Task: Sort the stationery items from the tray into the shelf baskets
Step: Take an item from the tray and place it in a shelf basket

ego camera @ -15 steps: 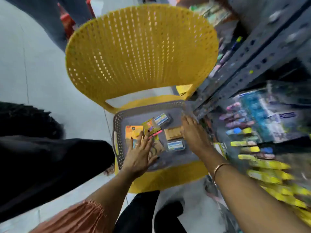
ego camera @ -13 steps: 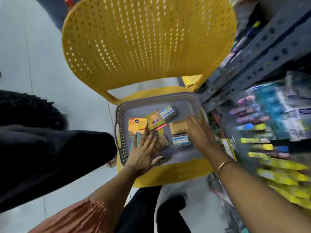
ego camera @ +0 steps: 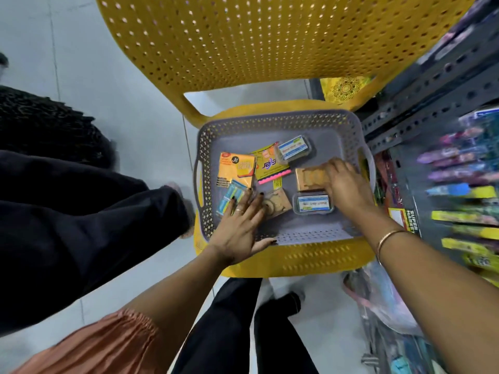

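A grey perforated tray (ego camera: 270,122) sits on the seat of a yellow chair (ego camera: 243,36). In it lie an orange packet (ego camera: 235,166), a yellow packet (ego camera: 267,164), two clear boxes with blue labels (ego camera: 293,148) (ego camera: 313,203), a blue packet (ego camera: 229,197), a flat wooden piece (ego camera: 278,202) and a tan box (ego camera: 310,178). My left hand (ego camera: 240,228) rests flat with fingers spread, its tips on the blue packet and the wooden piece. My right hand (ego camera: 345,184) has its fingers curled over the right end of the tan box, which lies on the tray floor.
A grey metal shelf (ego camera: 432,85) stands right beside the chair, with rows of pens and markers (ego camera: 459,168) on its lower level. A person in black clothes (ego camera: 81,211) stands close on the left. My legs are in front of the chair.
The view has tilted down toward the tray. My right hand has moved left from the tray's right side onto the tan box. My left hand has stayed over the lower left items.
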The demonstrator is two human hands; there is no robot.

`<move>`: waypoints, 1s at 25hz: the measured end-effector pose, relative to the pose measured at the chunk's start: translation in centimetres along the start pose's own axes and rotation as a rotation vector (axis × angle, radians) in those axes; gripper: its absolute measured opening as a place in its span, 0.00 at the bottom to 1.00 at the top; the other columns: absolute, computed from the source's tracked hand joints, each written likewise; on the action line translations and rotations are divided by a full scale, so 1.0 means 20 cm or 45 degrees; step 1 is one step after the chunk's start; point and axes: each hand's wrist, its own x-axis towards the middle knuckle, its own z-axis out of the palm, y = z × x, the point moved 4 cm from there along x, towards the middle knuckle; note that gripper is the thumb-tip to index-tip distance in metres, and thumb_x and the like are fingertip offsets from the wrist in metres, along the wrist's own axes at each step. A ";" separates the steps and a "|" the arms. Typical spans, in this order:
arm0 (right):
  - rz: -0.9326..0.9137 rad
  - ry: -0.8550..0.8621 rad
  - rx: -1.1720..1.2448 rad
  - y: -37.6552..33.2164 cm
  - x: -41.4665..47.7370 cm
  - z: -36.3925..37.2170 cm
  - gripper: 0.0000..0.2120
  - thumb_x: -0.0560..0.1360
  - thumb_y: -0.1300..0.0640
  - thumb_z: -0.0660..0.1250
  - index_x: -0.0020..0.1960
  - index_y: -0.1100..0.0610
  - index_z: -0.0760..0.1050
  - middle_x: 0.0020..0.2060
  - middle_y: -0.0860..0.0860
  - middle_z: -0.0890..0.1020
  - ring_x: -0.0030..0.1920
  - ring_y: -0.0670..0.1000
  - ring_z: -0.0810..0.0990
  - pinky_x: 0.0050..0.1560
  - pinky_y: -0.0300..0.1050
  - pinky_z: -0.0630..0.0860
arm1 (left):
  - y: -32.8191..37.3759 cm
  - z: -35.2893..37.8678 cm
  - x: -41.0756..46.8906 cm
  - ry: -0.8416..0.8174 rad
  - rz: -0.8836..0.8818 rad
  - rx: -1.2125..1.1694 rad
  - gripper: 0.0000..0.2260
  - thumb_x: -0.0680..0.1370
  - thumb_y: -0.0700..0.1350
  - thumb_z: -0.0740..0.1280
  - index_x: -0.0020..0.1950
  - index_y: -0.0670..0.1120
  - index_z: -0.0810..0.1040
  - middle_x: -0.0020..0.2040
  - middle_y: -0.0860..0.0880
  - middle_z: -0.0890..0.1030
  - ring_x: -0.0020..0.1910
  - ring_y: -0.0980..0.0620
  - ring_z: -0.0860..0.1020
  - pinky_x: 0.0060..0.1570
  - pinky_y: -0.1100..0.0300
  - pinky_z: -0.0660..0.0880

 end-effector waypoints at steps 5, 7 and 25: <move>-0.043 -0.019 -0.052 -0.03 0.03 -0.06 0.19 0.72 0.63 0.66 0.62 0.64 0.68 0.60 0.62 0.75 0.62 0.61 0.71 0.56 0.56 0.72 | 0.01 -0.01 0.00 0.053 -0.003 -0.047 0.37 0.75 0.68 0.46 0.72 0.42 0.65 0.75 0.43 0.59 0.75 0.42 0.49 0.70 0.38 0.51; -0.057 -0.031 -0.065 -0.03 0.04 -0.06 0.21 0.73 0.63 0.66 0.64 0.62 0.67 0.61 0.61 0.75 0.63 0.60 0.70 0.59 0.54 0.71 | 0.01 -0.01 0.00 0.047 -0.006 -0.034 0.37 0.75 0.68 0.46 0.73 0.43 0.64 0.75 0.43 0.58 0.75 0.43 0.47 0.71 0.40 0.49; -0.050 0.237 0.180 -0.04 -0.11 -0.50 0.24 0.69 0.62 0.69 0.63 0.60 0.69 0.59 0.59 0.73 0.62 0.61 0.68 0.55 0.55 0.72 | 0.07 -0.29 0.03 0.044 -0.011 -0.022 0.44 0.71 0.71 0.32 0.76 0.44 0.55 0.76 0.44 0.51 0.74 0.44 0.44 0.70 0.41 0.48</move>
